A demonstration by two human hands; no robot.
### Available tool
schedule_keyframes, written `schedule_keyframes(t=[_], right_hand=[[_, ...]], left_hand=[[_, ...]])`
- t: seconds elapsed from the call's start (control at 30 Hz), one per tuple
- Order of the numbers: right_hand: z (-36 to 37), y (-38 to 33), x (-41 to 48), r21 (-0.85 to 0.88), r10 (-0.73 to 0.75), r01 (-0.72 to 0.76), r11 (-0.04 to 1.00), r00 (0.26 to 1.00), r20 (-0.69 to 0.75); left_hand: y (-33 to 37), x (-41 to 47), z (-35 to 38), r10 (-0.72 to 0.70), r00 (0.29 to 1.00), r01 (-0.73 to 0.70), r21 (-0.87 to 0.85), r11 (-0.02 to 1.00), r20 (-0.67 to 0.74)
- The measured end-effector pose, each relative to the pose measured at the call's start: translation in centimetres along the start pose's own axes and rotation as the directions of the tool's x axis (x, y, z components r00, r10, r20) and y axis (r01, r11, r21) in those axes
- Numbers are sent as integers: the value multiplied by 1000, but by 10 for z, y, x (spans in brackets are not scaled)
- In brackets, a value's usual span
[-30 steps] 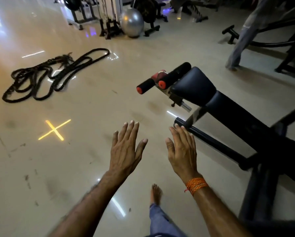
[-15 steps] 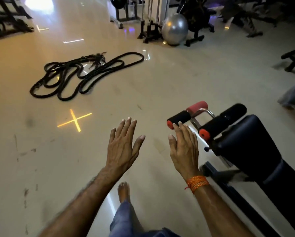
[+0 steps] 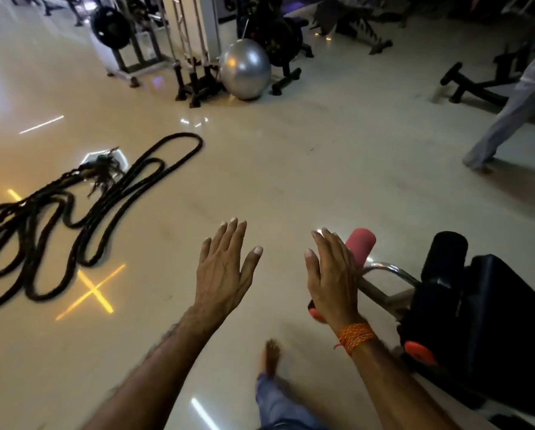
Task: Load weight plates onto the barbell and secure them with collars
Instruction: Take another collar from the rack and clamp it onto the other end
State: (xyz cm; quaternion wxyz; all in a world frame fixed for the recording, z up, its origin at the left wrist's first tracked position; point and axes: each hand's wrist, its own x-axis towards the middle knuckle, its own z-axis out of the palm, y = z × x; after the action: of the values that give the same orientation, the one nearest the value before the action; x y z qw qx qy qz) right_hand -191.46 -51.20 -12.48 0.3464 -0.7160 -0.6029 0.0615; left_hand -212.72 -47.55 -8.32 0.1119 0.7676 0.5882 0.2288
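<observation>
My left hand (image 3: 226, 268) and my right hand (image 3: 333, 274) are held out in front of me, palms down, fingers spread, holding nothing. An orange thread band circles my right wrist. Far off at the top left, a black weight plate (image 3: 111, 27) hangs on a rack stand. More dark plates (image 3: 278, 35) sit on a stand behind a silver ball. No barbell or collar shows clearly. My bare foot (image 3: 271, 356) is on the floor below my hands.
A black padded bench (image 3: 493, 321) with red and black foam rollers (image 3: 361, 246) stands close at my right. A thick black battle rope (image 3: 73, 212) lies coiled on the left floor. A silver exercise ball (image 3: 244, 72) and another person's leg (image 3: 508, 113) are further ahead.
The view has swung right and moved forward: the bench now lies lower right, the rope has shifted left, and the far racks are nearer. Both hands stay empty and spread.
</observation>
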Motion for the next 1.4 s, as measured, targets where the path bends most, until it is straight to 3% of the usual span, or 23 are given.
schedule_keyframes(t=[0.23,0.43,0.7,0.97,1.1,1.4], right_hand=[[80,21,193,29,78,-77,997,996,-35],[91,56,335,15,149,-148,989,977,-153],[81,151,476,-99,315,-375,922,873,-373],[35,257,556,-60,483,-630,774,650,-587],[1,341,594,-7,563,-725,688,541,-625],[-115,511,668,11,607,-820,572,414,-678]], left_hand=[[-27,204,32,60,998,-60,17,998,24],[-4,377,70,180,982,-178,-32,984,65],[70,584,173,447,872,-413,-191,891,202],[207,717,273,692,659,-585,-378,718,295],[298,765,335,781,537,-662,-415,624,319],[518,832,441,881,382,-724,-502,473,279]])
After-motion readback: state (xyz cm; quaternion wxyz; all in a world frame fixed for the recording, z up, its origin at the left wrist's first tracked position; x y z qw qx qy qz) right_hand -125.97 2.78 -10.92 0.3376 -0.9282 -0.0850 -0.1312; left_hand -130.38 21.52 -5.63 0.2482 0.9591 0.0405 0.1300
